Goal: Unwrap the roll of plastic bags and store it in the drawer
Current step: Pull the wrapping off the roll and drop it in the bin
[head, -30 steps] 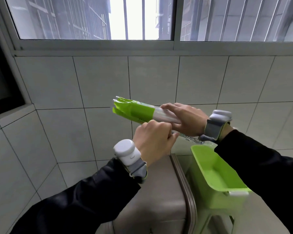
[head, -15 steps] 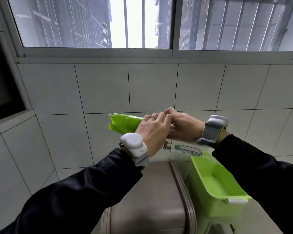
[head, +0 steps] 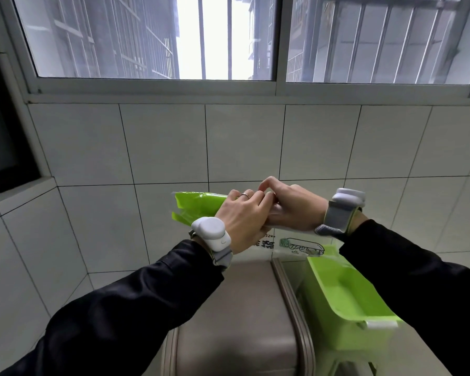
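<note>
Our left hand (head: 243,218) and right hand (head: 291,210) meet, both gripping the green-wrapped roll (head: 198,208); open drawer (head: 345,291) below right.

Bright window (head: 201,36) backlight, sharp, wide-angle distortion

Up top, a sliding window (head: 158,36) with a pale metal frame, barred buildings showing through the glass. Below it, a wall of large white tiles (head: 244,142) with dark grout lines runs across the view. At the left edge, a dark opening (head: 0,137) sits recessed above a tiled ledge. Down low at centre, a grey-brown rounded appliance top (head: 236,316) with a ribbed trim along its right edge, hard against the tiles.
</note>
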`<state>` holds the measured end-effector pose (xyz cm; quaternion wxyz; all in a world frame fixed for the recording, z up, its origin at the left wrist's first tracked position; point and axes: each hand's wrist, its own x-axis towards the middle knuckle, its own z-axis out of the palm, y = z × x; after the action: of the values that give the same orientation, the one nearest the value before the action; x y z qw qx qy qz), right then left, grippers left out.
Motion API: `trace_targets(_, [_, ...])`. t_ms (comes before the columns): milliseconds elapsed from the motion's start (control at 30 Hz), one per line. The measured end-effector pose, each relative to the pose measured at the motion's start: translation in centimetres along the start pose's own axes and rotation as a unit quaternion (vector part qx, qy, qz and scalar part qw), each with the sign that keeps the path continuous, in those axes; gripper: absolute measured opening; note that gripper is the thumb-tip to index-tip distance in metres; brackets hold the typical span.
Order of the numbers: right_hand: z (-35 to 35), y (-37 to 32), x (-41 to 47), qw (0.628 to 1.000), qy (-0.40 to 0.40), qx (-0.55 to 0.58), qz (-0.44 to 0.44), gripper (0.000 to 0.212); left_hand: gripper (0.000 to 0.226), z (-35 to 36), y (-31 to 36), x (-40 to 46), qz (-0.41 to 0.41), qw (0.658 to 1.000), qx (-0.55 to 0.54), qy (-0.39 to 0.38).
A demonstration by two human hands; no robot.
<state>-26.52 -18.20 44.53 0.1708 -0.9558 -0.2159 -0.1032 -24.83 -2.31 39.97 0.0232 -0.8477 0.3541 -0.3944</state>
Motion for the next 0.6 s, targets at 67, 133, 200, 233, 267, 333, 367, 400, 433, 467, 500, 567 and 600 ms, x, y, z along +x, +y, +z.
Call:
trace_targets(67, [0.1, 0.1, -0.2, 0.999, 0.015, -0.040, -0.003, 0.071, 0.046, 0.1, -0.1, -0.2, 0.001, 1.000, -0.003, 0.003])
trace_targets(133, [0.2, 0.4, -0.4, 0.996, 0.028, -0.079, -0.010, 0.073, 0.051, 0.1, -0.2, -0.2, -0.001, 1.000, -0.006, -0.001])
trace_targets(200, [0.1, 0.4, -0.6, 0.993, 0.037, -0.115, -0.012, 0.072, 0.056, 0.0, -0.3, -0.1, -0.007, 1.000, -0.001, -0.011])
trace_targets(233, [0.0, 0.4, -0.7, 0.990, 0.038, -0.133, -0.014, 0.072, 0.057, 0.0, -0.4, 0.0, -0.010, 1.000, 0.003, -0.015])
trace_targets(267, [-0.1, 0.3, -0.9, 0.987, 0.040, -0.152, -0.018, 0.073, 0.058, 0.0, -0.6, 0.0, -0.014, 1.000, 0.008, -0.020])
trace_targets(333, [-0.2, 0.4, -1.2, 0.980, 0.048, -0.191, -0.029, 0.080, 0.060, -0.1, -0.8, 0.0, -0.026, 0.999, 0.010, -0.038])
trace_targets(367, [-0.3, 0.5, -1.4, 0.977, 0.053, -0.206, -0.032, 0.085, 0.060, -0.2, -0.9, 0.0, -0.032, 0.998, 0.007, -0.045])
trace_targets(400, [-0.2, 0.6, -1.6, 0.974, 0.059, -0.217, -0.033, 0.088, 0.059, -0.2, -0.9, 0.0, -0.039, 0.998, 0.003, -0.051])
trace_targets(433, [-0.2, 0.6, -1.7, 0.971, 0.067, -0.226, -0.035, 0.087, 0.056, -0.2, -1.0, 0.1, -0.044, 0.998, 0.001, -0.053])
trace_targets(467, [-0.1, 0.6, -1.8, 0.969, 0.074, -0.232, -0.037, 0.084, 0.054, -0.3, -1.0, 0.0, -0.047, 0.997, 0.002, -0.055])
trace_targets(500, [-0.1, 0.5, -1.8, 0.968, 0.077, -0.235, -0.037, 0.080, 0.052, -0.4, -1.0, 0.0, -0.051, 0.997, 0.001, -0.056])
trace_targets(567, [-0.3, 0.4, -1.8, 0.973, 0.069, -0.218, -0.026, 0.072, 0.050, -0.3, -0.9, 0.0, -0.059, 0.996, -0.004, -0.062])
trace_targets(600, [-0.4, 0.4, -1.7, 0.977, 0.061, -0.205, -0.016, 0.069, 0.050, -0.3, -0.8, -0.1, -0.061, 0.996, -0.005, -0.065])
